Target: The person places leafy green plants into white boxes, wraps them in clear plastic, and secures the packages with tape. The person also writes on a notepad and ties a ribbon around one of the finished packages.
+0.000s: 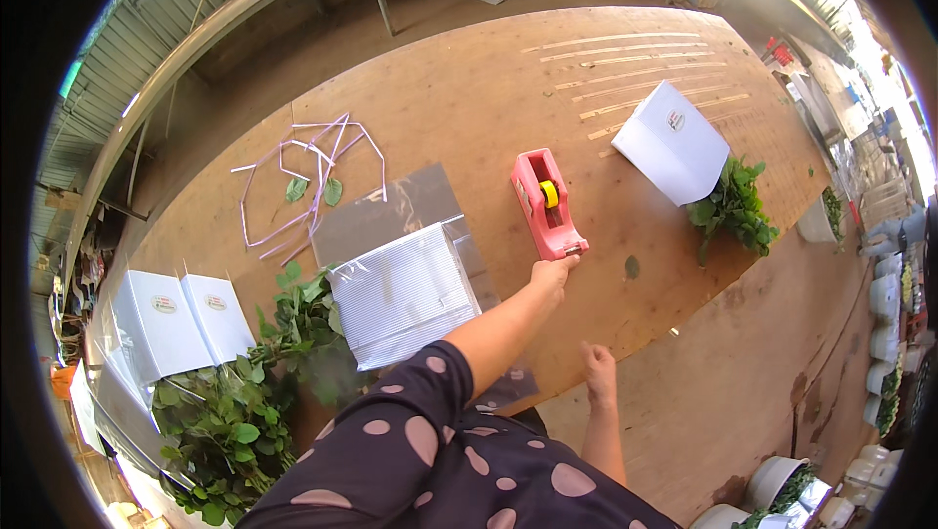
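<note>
My left hand (551, 281) reaches over the plywood table, its fingertips at the cutter end of a pink tape dispenser (533, 199) with a yellow-cored roll; whether they pinch tape is unclear. Lower right, my right hand (601, 371) is held at the table's near edge with curled fingers; anything inside them is hidden. Left of the dispenser, a ribbed white wrapped bundle (407, 294) lies on clear plastic film (388, 199), green leafy stems (304, 309) coming out at its left. Farther right rests a white-wrapped bundle (674, 141) with a round sticker and leaves (736, 210) at its lower end.
Purple-white straps (315, 152) lie tangled at the table's left. Labelled white-wrapped bundles (157, 324) with dense foliage (227, 419) stand at the lower left. Thin strips (623, 45) cross the far right of the table. White tubs (777, 481) holding greenery stand on the floor, lower right.
</note>
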`<state>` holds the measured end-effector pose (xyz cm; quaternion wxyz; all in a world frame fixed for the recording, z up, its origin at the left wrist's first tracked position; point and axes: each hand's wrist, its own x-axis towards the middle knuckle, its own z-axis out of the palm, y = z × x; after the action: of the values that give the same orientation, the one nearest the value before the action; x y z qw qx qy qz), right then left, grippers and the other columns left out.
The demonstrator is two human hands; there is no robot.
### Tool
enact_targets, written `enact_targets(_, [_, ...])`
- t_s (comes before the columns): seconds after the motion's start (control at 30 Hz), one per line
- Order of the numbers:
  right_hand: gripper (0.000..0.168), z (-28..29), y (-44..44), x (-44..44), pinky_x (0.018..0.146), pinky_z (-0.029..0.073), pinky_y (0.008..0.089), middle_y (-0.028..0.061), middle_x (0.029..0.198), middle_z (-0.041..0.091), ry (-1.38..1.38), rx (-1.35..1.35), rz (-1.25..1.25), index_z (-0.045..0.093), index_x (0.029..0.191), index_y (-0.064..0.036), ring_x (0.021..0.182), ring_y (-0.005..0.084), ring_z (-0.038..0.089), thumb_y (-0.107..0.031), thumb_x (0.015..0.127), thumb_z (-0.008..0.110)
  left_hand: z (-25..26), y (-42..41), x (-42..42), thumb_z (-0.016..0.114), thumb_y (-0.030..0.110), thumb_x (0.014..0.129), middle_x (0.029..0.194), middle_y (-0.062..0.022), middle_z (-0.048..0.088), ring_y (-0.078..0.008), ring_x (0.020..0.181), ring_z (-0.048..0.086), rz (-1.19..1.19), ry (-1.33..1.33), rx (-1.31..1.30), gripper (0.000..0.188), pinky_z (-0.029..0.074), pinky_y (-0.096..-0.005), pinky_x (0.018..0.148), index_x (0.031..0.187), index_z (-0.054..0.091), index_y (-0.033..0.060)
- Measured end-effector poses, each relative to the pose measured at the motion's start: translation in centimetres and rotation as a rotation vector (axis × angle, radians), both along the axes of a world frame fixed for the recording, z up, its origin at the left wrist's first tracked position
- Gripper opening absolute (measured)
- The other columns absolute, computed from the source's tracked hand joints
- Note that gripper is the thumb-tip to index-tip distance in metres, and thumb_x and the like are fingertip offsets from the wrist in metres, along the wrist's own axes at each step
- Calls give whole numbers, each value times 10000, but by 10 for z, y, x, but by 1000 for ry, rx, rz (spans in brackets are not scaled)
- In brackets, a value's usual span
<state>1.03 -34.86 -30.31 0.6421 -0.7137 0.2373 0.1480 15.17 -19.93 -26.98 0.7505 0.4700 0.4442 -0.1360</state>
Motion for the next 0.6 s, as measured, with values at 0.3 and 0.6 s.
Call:
enact_targets(0.3, [237, 50, 43, -25, 566, 343, 192, -26, 662, 498, 144, 205, 167, 580, 757, -44, 608, 53, 423, -262, 848, 599, 29, 42, -24, 594, 218, 717, 981, -204, 575, -342, 847, 595, -736, -449, 805, 262, 465, -435, 749, 866, 627, 4])
enact_targets(0.6, [282, 138, 231, -13, 539, 391, 243, 31, 668, 566, -322, 216, 783, 602, 789, 11, 613, 65, 481, -264, 847, 570, 98, 323, -92, 655, 256, 729, 932, -142, 558, -297, 912, 517, -491, -653, 1210, 195, 405, -399, 811, 834, 614, 97])
